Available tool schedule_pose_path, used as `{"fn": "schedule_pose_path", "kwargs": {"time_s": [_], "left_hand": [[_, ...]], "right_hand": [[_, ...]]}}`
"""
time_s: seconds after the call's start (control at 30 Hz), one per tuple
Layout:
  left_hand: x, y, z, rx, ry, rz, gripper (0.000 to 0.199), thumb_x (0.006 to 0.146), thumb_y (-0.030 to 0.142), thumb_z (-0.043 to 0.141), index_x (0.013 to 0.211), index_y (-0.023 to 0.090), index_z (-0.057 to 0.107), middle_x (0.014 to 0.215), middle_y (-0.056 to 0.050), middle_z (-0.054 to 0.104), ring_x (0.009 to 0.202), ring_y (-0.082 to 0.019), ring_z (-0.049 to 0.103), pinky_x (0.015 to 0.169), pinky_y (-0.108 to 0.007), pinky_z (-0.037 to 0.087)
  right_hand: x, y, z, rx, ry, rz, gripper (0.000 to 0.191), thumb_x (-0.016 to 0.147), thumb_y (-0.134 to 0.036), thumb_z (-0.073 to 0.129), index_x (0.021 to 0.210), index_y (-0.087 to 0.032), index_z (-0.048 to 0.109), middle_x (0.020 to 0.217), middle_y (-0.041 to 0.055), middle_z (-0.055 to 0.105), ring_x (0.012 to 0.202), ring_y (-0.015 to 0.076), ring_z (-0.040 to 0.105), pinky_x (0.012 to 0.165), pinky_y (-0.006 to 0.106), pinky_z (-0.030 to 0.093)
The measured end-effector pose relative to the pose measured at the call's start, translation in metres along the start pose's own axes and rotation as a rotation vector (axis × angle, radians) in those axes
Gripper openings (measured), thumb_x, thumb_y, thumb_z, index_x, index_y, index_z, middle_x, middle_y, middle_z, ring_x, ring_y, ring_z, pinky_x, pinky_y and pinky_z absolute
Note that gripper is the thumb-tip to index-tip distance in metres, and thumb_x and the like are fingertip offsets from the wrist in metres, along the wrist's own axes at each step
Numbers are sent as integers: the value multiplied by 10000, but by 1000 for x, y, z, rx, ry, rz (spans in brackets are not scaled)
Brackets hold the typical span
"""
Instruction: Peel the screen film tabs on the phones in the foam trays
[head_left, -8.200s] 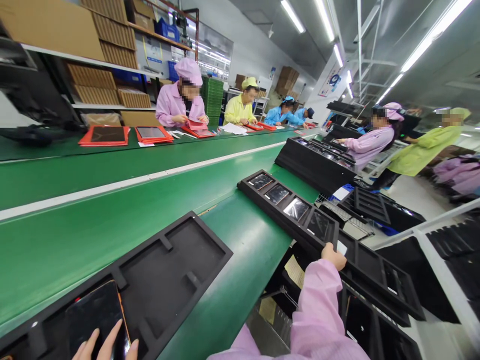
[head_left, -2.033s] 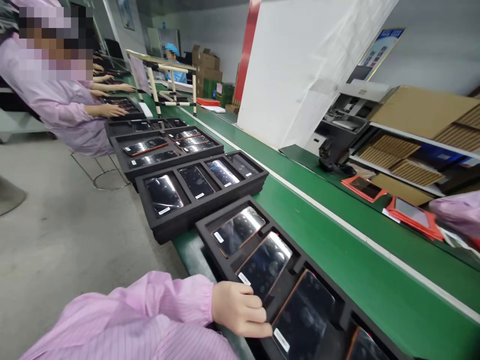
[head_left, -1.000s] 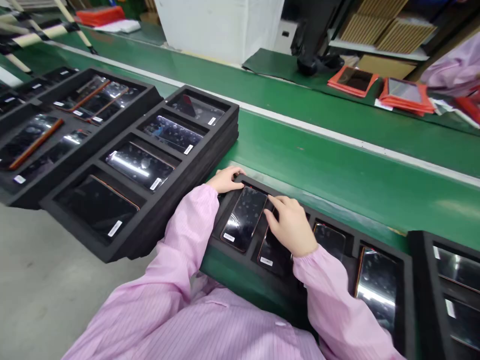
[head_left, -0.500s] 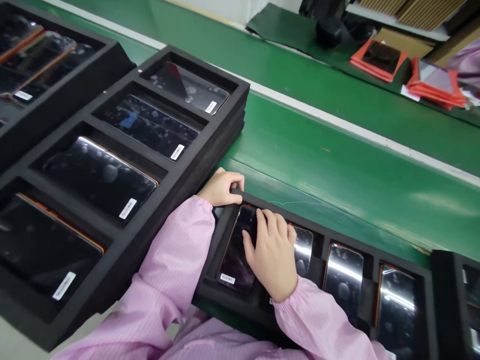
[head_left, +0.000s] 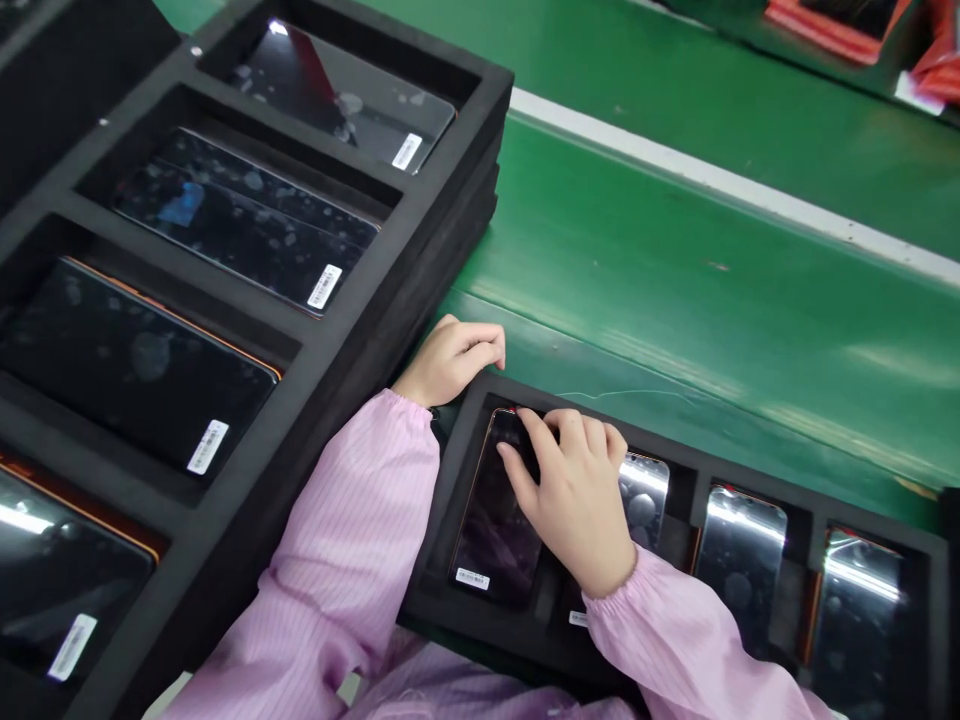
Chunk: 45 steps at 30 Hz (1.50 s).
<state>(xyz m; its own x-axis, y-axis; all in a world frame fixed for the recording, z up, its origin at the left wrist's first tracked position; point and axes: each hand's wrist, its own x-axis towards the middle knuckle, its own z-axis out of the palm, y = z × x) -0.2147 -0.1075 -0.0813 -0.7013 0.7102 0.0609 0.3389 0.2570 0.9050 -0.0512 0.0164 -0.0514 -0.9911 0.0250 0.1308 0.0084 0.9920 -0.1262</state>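
Observation:
A black foam tray (head_left: 806, 510) lies in front of me, with several dark glossy phones in its slots. My right hand (head_left: 577, 500) is over the leftmost phone (head_left: 491, 530), its thumb and fingers apart near the upper right edge of the screen. That phone lies flat in its slot, with a white barcode label at its lower end. The phone to its right (head_left: 643, 492) is partly hidden by this hand. Beside the tray's far left corner rests my left hand (head_left: 454, 358), fingers curled in and nothing visible in them.
At the left, a stack of larger black foam trays (head_left: 420, 300) holds more labelled phones, such as one with a blue mark (head_left: 247, 215). Green work surface (head_left: 600, 260) with a white strip (head_left: 675, 170) runs behind. Red-orange pouches (head_left: 832, 35) lie at the far right.
The view has shifted closer and lower. My left hand has let go of the tray's corner edge and curled its fingers. My right hand stays over the leftmost phone, its fingers a little more spread.

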Motion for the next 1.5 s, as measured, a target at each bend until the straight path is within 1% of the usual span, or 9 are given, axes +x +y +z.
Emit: {"fn": "schedule_pose_path", "kwargs": {"time_s": [0.17,0.27,0.4,0.57,0.77,0.87,1.0,1.27,1.5], "left_hand": [[-1,2,-1,9,5,-4,297,815,298,393,614,164,566,544,17,475,568,-138,465,651,-301,326],[0,1,-1,12,1,-2,282,806,287,400,618,159,569,548,19,482,562,-133,455,654,-304,326],[0,0,0,0,9,-4,263,796,276,418,625,154,576,538,23,472,549,-126,439,648,-295,321],[0,1,1,-19,28,-32,237,781,266,448,606,165,573,514,34,448,529,-119,411,635,-286,313],[1,3,2,-13,30,-58,222,784,246,472,600,174,575,505,43,431,503,-111,375,590,-287,275],[0,4,2,4,31,-71,221,790,239,480,607,172,583,498,44,422,499,-108,375,578,-286,259],[0,3,4,16,41,-57,214,789,229,500,603,169,587,501,42,473,492,-103,376,579,-288,268],[0,-1,5,39,46,-47,202,788,222,515,599,177,573,585,16,592,588,-136,518,590,-279,326],[1,3,6,51,54,-47,196,777,207,513,592,178,571,550,24,566,549,-123,490,549,-266,322]], "right_hand": [[3,15,4,180,21,-48,203,933,-346,583,1100,-276,676,915,43,571,856,209,499,837,395,348],[4,29,1,324,22,-143,94,929,-222,568,944,-229,661,971,39,624,893,187,549,873,382,409],[4,52,-5,451,-34,-317,135,908,-114,499,832,-209,557,1039,34,658,966,154,621,1069,438,407],[3,65,-17,531,-107,-338,160,866,-79,483,775,-211,488,964,24,670,999,149,647,1092,444,415],[-6,32,-34,414,78,-386,125,863,-88,575,924,-196,588,728,-21,651,718,137,573,995,408,422],[-17,4,-32,454,67,-493,189,902,-119,568,1060,-201,633,688,-38,624,649,125,535,959,374,445],[-31,-20,-22,544,68,-515,165,902,-165,604,998,-275,681,590,-74,501,524,107,401,860,314,497],[-42,-26,-7,641,-165,-609,252,970,-141,447,844,-141,666,685,-2,549,637,129,502,724,273,488],[-45,-26,2,763,-197,-590,281,977,-152,414,912,-121,686,747,29,595,714,152,521,718,288,496]]}}
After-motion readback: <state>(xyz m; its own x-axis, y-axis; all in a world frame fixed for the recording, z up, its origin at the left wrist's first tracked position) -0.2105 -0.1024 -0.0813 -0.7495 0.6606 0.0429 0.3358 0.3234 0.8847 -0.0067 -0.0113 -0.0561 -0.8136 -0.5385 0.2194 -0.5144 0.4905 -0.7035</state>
